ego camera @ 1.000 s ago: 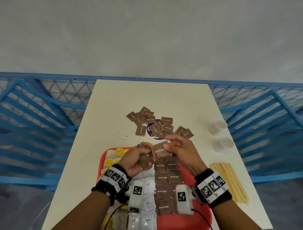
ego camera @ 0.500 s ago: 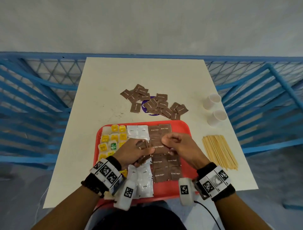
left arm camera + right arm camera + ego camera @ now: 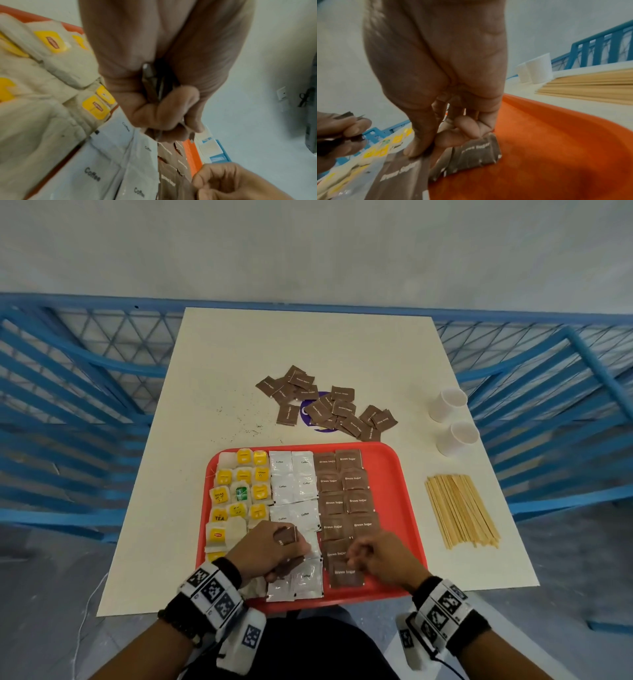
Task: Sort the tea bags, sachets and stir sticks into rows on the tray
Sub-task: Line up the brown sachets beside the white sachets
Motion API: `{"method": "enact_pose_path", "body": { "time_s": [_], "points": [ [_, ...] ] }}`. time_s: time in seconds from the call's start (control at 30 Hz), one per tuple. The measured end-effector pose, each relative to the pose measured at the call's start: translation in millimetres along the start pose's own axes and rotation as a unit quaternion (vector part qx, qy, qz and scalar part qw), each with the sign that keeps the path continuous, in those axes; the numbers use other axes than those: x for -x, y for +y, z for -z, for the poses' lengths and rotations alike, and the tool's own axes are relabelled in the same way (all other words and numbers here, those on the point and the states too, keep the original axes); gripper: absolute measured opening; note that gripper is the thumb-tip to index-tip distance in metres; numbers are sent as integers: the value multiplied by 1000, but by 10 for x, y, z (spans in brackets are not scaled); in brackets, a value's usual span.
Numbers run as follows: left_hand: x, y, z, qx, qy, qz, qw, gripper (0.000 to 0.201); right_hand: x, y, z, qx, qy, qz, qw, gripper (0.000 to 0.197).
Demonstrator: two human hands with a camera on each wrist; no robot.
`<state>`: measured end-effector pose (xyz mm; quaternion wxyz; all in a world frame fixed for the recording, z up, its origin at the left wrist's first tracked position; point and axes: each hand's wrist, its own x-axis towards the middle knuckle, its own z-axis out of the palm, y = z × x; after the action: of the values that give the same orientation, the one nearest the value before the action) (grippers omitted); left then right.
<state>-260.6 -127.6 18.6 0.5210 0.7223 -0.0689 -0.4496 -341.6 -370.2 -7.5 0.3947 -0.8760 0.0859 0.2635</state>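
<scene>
Three columns are filling the tray (image 3: 404,474): left hand (image 3: 270,553) is clutching spare brown sachets (image 3: 286,537), right hand (image 3: 380,556) is pinching one into place; loose pile (image 3: 329,405) beyond and stir sticks (image 3: 460,506) beside the tray are waiting.

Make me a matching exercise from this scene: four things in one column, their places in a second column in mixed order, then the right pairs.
Things:
1. tea bags
2. stir sticks
3. paper cups
4. coffee sachets

Places:
A. on the table right of the tray, near the edge closest to the person
B. middle rows of the tray
C. on the table at its right edge, beyond the wooden pile
D. left side of the tray

Pairs: 1-D, 2-A, 3-C, 4-B
</scene>
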Motion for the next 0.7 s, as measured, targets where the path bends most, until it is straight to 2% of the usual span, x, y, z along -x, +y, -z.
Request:
{"method": "enact_pose_path", "body": {
  "time_s": [0.1,0.2,0.37,0.5,0.63,0.7],
  "points": [
    [22,-16,15,7,10,7,1000,33,-21,36,-85,6,6,-14,1000,3],
    [8,-5,20,20,16,14,1000,32,-34,20,-123,3,11,-18,1000,5],
    [-16,29,8,32,23,29,999,30,-61,7,-181,49,29,-22,998,35],
    [-24,36,1,30,26,36,999,31,-52,15,-205,70,32,-19,997,32],
    [-40,54,7,43,28,39,998,24,0,56,-25,47,107,-22,993,20],
    [-46,61,8,68,29,39,996,25,29,114,62,75,73,-41,994,21]
  ]
}}
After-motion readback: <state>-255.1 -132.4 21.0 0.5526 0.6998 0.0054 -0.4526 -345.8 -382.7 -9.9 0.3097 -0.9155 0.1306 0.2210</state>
